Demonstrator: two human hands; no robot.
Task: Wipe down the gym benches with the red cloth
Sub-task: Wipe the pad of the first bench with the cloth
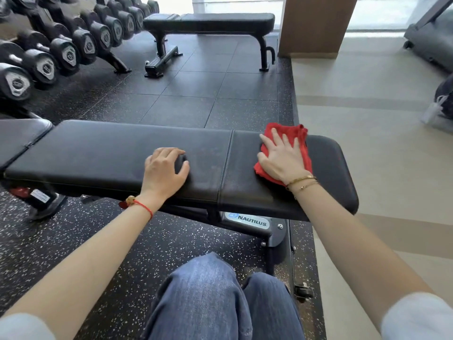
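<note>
My right hand [282, 158] lies flat on the red cloth [297, 143], fingers straight and spread, pressing it onto the bench [110, 153] near the pad's right end, just past the seam that splits the seat from the longer pad. The cloth is bunched, reaching from the far edge of the pad back toward my wrist, where two thin gold bracelets [302, 182] sit. My left hand [164, 170] rests on the longer pad just left of that seam, near the front edge, fingers loosely curled with the tips on the vinyl, holding nothing; a red string [144, 207] circles that wrist. The pad is black and shows a dull sheen. Below its front edge a grey plate reads NAUTILUS [251, 220]. My knees in blue jeans [215, 298] are just below the bench. A second bench [210, 20] stands well beyond, across black floor tiles [191, 87], and a rack of dumbbells [68, 47] runs along the left side. To the right the rubber floor ends at a pale floor [367, 119], with a brown pillar [316, 23] at the far edge and grey equipment [431, 38] in the far right corner.
</note>
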